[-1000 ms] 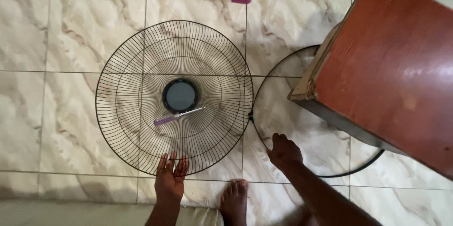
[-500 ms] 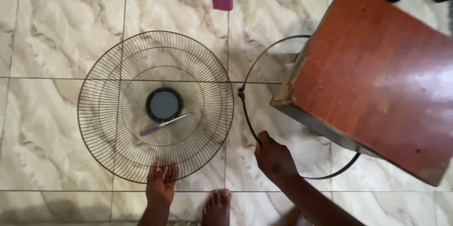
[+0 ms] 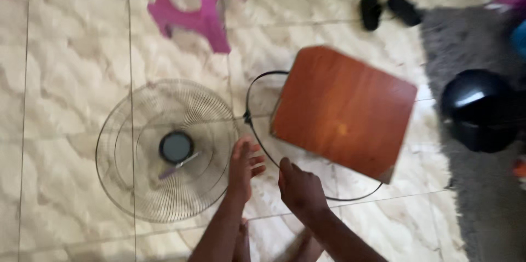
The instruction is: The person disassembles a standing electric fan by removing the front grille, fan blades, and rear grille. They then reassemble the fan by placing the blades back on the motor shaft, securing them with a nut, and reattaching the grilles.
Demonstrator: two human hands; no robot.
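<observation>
A round wire fan guard [image 3: 164, 150] lies flat on the tiled floor, with a dark round hub [image 3: 176, 147] at its middle and a thin purple-handled tool [image 3: 176, 165] lying across it. My left hand [image 3: 244, 166] hovers at the guard's right rim, fingers spread, holding nothing. My right hand [image 3: 298, 188] is just to its right, fingers curled near a thin black ring [image 3: 257, 136] that lies on the floor and runs under a brown wooden stool top [image 3: 342, 111]. Whether the right hand grips the ring is unclear.
A pink plastic stool [image 3: 200, 2] stands at the back left. Black sandals [image 3: 389, 7] lie at the back. A grey rug [image 3: 482, 130] at the right carries a black rounded object [image 3: 479, 108]. My bare feet show at the bottom edge.
The view has pulled back and shifted right, revealing the pink stool, sandals and rug. My left hand has lifted off the guard's near rim and moved right, close to my right hand.
</observation>
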